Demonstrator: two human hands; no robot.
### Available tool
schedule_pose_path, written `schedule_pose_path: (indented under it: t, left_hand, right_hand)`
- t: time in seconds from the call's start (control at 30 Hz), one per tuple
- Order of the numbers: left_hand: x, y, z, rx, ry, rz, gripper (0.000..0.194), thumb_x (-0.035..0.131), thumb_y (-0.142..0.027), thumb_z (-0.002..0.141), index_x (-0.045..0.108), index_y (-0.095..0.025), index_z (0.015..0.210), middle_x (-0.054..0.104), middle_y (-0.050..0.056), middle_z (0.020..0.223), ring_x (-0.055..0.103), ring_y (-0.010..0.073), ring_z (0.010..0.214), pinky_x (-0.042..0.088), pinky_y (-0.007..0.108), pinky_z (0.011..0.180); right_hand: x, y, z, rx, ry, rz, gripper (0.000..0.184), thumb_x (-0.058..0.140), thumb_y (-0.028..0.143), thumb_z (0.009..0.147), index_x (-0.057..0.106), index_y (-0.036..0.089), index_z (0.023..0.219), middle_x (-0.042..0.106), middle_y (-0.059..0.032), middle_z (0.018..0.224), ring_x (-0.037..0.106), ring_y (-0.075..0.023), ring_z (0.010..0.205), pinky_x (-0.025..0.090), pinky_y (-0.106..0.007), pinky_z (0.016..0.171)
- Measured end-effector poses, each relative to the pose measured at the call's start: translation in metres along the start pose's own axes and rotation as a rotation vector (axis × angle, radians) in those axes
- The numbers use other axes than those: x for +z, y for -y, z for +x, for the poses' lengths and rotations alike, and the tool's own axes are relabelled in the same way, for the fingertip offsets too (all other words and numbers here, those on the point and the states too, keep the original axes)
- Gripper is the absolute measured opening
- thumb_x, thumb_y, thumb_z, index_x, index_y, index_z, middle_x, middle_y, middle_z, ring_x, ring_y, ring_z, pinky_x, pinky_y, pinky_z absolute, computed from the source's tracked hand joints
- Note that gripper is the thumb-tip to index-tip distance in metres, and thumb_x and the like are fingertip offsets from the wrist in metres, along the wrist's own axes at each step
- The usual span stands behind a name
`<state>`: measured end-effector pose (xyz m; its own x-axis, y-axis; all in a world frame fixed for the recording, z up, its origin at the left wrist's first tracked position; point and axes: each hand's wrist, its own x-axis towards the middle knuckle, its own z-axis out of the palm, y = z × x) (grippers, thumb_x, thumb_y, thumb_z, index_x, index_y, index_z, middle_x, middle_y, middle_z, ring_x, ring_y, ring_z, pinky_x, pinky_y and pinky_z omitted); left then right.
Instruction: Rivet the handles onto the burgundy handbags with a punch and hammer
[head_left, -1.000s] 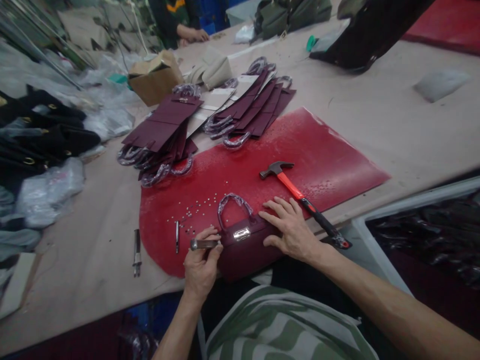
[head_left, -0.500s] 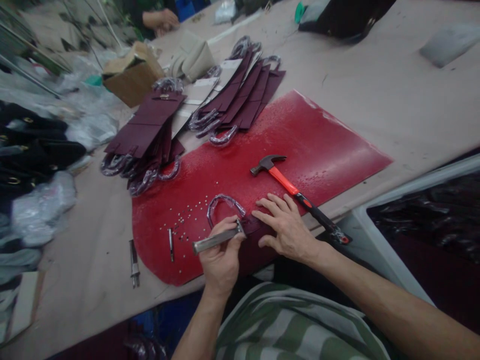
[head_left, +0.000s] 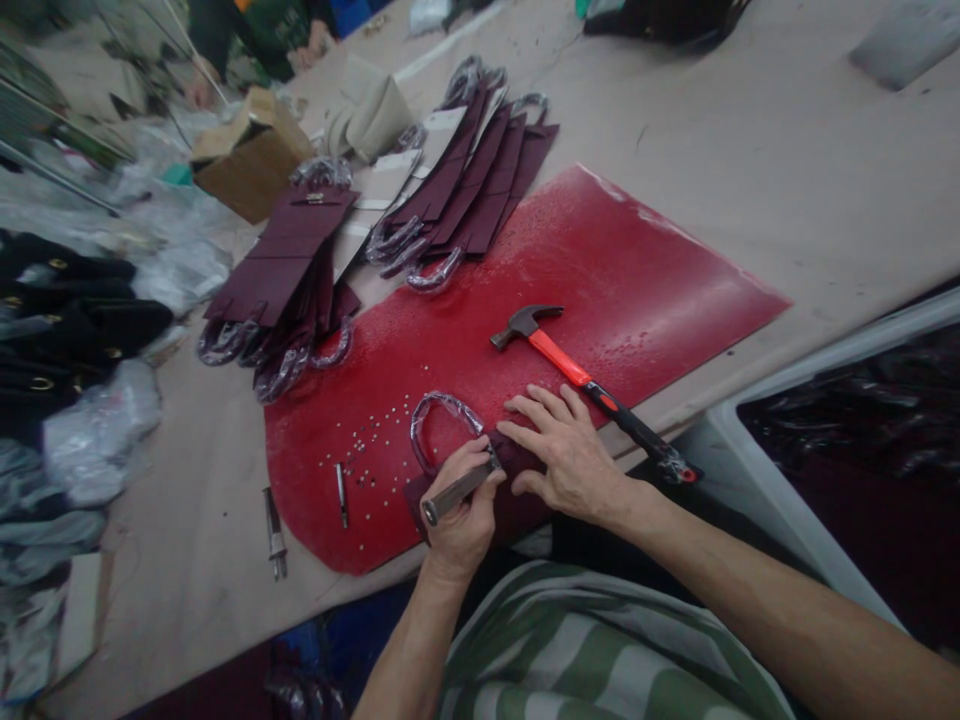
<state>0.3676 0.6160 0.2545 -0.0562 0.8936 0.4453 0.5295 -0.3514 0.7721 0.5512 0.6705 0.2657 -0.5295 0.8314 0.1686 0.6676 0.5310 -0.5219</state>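
My left hand is closed around a metal punch, whose lower end is at a dark maroon leather panel. A plastic-wrapped handle curves up from the panel's far edge. My right hand lies with fingers spread on the panel, pressing near the punch's tip. Just beyond that hand rests a claw hammer with a red and black handle. All of this is on a red mat. The exact contact of the punch tip is partly hidden by my fingers.
Maroon panels with wrapped handles lie in two piles, a left pile and a right pile. A thin metal punch and a pronged tool lie at left. Behind are a cardboard box and a person's hand. A white bin stands at right.
My left hand has shifted slightly right, and the punch has swung to a steeper angle. The right hand stays flat on the panel. The view has moved a little.
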Motion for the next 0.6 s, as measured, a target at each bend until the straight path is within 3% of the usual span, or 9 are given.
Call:
schedule_pose_path:
  t: [0.33,0.6]
  left_hand:
    - [0.0023,0.0022,0.0023,0.041,0.029,0.051,0.012,0.064,-0.015,0.090,0.065,-0.020,0.101,0.071,0.007,0.110,0.068,0.0208,0.105,0.057,0.041,0.095]
    - [0.0049,0.0012,-0.0019,0.068,-0.016,0.104,0.011,0.062,-0.015,0.091,0.064,-0.019,0.101,0.071,0.007,0.108,0.068,0.0210,0.105,0.057,0.040,0.095]
  right_hand:
    - [-0.0006,0.0007,0.0014,0.006,0.000,0.011,0.061,0.083,0.038,0.072,0.063,0.024,0.129,0.054,-0.0087,0.143,0.036,-0.0344,0.139,0.016,-0.058,0.118]
    - [0.0013,0.0005,0.0007,-0.003,-0.034,-0.003,0.061,0.082,0.037,0.073,0.062,0.025,0.128,0.054,-0.0085,0.142,0.038,-0.0341,0.137,0.019,-0.057,0.118]
